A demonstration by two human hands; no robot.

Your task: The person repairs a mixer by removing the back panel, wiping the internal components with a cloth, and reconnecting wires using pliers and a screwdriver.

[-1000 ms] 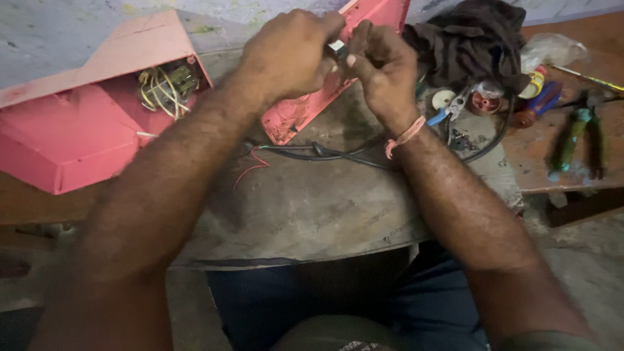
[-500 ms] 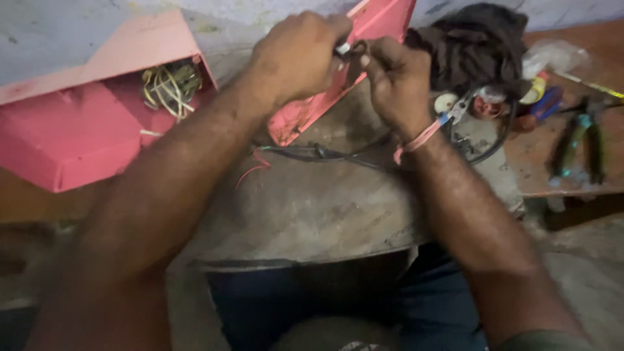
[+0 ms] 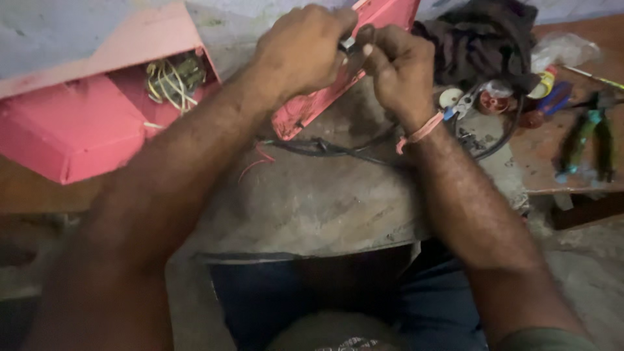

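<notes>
A small dark part (image 3: 348,45), perhaps a wire end or connector, too small and blurred to tell, sits pinched between both hands, held up above the bench (image 3: 312,208) and close under the camera, which suits fine work that needs a near look. The left hand (image 3: 302,49) is curled into a loose fist with thumb and forefinger pressed together on the part; the right hand (image 3: 396,68) meets it from the other side, its fingertips closed on the same piece, so each hand steadies what the other grips. A black cable (image 3: 325,148) lies on the bench just below the hands and seems to run up toward them, with a thin red wire (image 3: 257,162) beside it; its slack lets the end be raised freely. A pink band (image 3: 419,130) circles the right wrist. Behind the hands a pink panel (image 3: 338,91) leans tilted, and to the left a pink casing (image 3: 78,123) lies open, showing a bundle of pale wires (image 3: 170,78) inside, laid so its inside faces the person. To the right, within easy reach, are a dark cloth (image 3: 481,39), a copper coil (image 3: 491,101), and green-handled pliers (image 3: 582,140) on a wooden board (image 3: 559,175).
</notes>
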